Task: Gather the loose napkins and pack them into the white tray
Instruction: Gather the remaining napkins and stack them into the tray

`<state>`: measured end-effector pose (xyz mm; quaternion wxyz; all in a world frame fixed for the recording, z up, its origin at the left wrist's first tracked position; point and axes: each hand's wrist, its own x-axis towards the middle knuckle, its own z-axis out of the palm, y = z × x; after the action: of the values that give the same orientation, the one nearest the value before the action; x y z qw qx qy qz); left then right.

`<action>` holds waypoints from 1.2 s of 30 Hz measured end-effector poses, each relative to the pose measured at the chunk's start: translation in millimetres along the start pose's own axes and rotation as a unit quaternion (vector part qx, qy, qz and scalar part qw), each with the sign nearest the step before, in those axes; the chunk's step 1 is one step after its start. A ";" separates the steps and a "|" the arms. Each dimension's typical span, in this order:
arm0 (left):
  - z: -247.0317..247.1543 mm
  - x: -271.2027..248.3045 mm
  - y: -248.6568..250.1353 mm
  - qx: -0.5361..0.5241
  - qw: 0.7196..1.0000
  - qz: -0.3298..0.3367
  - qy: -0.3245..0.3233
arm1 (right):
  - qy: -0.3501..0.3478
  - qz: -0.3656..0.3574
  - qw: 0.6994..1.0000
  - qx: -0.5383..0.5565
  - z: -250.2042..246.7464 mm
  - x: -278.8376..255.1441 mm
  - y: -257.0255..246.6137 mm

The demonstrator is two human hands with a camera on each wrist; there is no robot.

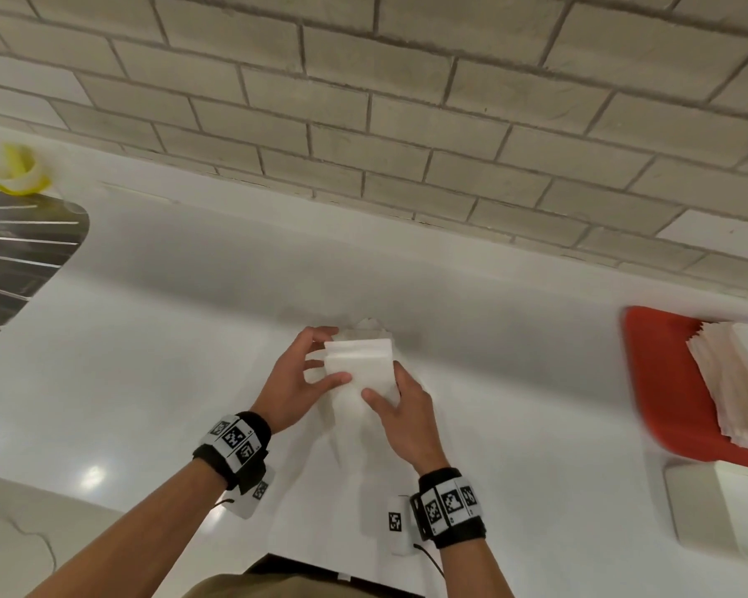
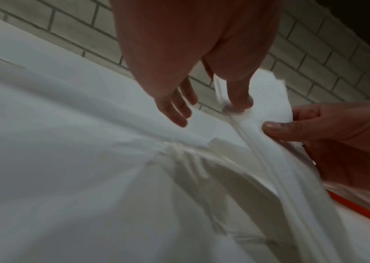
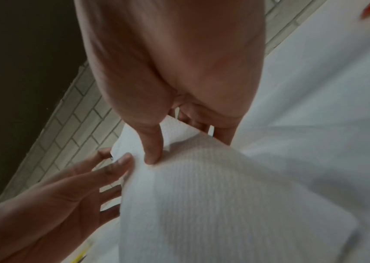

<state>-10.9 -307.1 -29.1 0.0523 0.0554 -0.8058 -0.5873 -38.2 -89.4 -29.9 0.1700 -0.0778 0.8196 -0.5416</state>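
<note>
In the head view both hands hold a thick stack of white napkins upright over the middle of the white counter. My left hand grips its left side, thumb across the front and fingers behind. On the lower right corner my right hand pinches the stack, thumb in front. The left wrist view shows the stack with the left thumb pressed on it; the right wrist view shows the stack under the right thumb. The white tray sits at the lower right edge, apart from both hands.
A red tray at the right holds another pile of napkins, just behind the white tray. A crumpled white wrapper lies on the counter under the hands. A ribbed metal drainboard and a yellow object are far left. A brick wall backs the counter.
</note>
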 end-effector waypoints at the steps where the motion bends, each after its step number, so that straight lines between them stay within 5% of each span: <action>1: -0.9 -1.7 7.4 -0.019 1.000 0.008 -0.001 | 0.006 0.003 1.000 0.012 -3.8 -1.3 -1.6; 17: 2.5 -1.6 45.4 -0.010 0.997 0.053 -0.049 | 0.003 -0.002 0.998 0.059 -19.1 -21.3 -23.1; 20: 4.3 -1.1 50.4 0.006 0.997 0.065 -0.044 | -0.013 -0.006 0.991 0.131 -21.9 -26.7 -29.9; 23: 5.7 -1.7 54.6 0.033 0.994 0.096 -0.050 | 0.043 -0.025 0.978 0.202 -23.5 -26.9 -35.6; 26: 6.1 -4.0 56.0 0.074 0.987 0.130 -0.065 | 0.094 -0.051 0.982 0.158 -25.5 -17.1 -36.0; 31: 6.6 -4.0 66.3 0.080 0.982 0.166 -0.041 | 0.084 -0.096 0.989 0.071 -34.3 -12.7 -41.5; 36: 13.1 -4.5 73.5 0.022 0.993 0.115 -0.001 | 0.065 -0.103 0.984 0.128 -39.4 -22.8 -53.3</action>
<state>-10.5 -271.8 36.9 0.1172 -0.0375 -0.8195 -0.5597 -34.4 -69.7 37.3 0.0684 -0.1045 0.7405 -0.6603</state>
